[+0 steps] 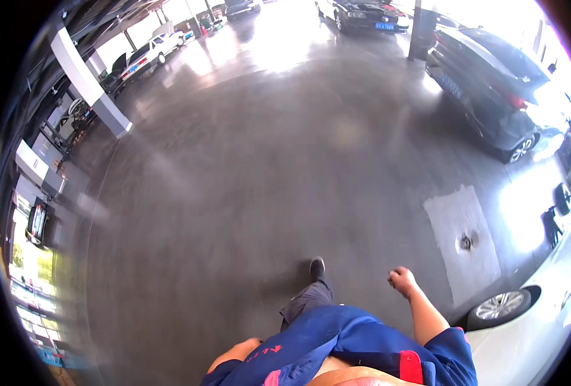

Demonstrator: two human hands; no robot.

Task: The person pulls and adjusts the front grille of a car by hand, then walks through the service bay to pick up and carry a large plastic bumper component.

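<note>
My right hand (401, 282) swings out in front of my body over the grey floor. Its fingers are curled in, and nothing shows in them. My left hand (253, 343) is low at my left side, mostly behind my forearm and blue shirt, so its fingers are hidden. One dark shoe (317, 268) is stepped forward below me. Neither hand touches anything that I can see. Closest to my right hand are a pale floor patch (456, 225) and a light-coloured car (530, 341).
A dark car (485, 83) stands at the far right beside a pillar (422, 32). Another dark car (366, 16) faces me at the back. White and grey pillars (89, 77) line the left, with a white car (147, 55) beyond. The floor patch has a dark hole (467, 242).
</note>
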